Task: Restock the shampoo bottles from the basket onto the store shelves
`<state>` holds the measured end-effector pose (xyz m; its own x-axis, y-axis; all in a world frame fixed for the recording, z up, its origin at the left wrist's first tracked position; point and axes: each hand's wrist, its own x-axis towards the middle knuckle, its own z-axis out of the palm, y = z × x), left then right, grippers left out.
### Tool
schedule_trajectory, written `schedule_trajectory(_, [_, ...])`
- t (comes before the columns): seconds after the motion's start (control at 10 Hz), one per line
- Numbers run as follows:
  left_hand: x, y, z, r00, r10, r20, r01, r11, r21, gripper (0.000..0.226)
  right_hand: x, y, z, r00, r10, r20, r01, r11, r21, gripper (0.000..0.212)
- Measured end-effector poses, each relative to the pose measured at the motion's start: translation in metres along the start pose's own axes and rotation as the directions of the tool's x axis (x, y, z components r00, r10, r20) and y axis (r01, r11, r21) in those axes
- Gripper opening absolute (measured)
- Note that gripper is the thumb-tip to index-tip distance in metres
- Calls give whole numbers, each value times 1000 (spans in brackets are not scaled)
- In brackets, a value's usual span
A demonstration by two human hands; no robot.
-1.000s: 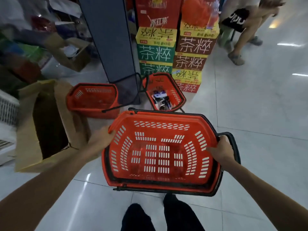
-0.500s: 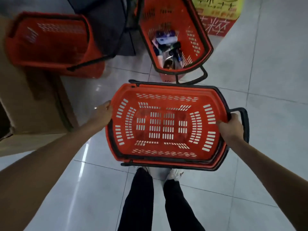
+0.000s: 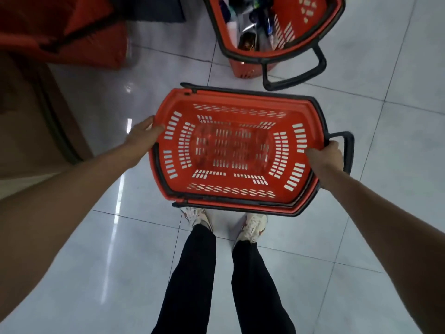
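Note:
I hold an empty red plastic basket [image 3: 231,150] with black trim level above the tiled floor, in front of my feet. My left hand [image 3: 144,133] grips its left rim, thumb over the edge. My right hand [image 3: 325,157] grips the right rim beside the black end handle [image 3: 348,150]. A second red basket [image 3: 310,25] stands on the floor ahead at the upper right, holding several bottles and packets [image 3: 250,27]. No shelves are in view.
A third red basket [image 3: 79,37] sits at the upper left, blurred. A brown cardboard box [image 3: 29,121] stands along the left edge. My white shoes [image 3: 252,225] and black trousers are below the held basket. Pale glossy tiles cover the floor.
The camera has tilted down, so the stacked cartons and the person at the back have left the view. The held basket has dropped lower toward the floor; both hands keep their grip.

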<state>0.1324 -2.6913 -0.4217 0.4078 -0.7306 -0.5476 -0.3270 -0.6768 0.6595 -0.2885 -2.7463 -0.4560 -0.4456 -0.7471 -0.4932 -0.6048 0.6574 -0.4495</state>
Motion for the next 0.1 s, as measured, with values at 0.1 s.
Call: schedule_trajectory(0.1, [-26,-13,15,994,-22,103,3,983,182,57,-12,38,29,995,71,65,-58,980,-190,72])
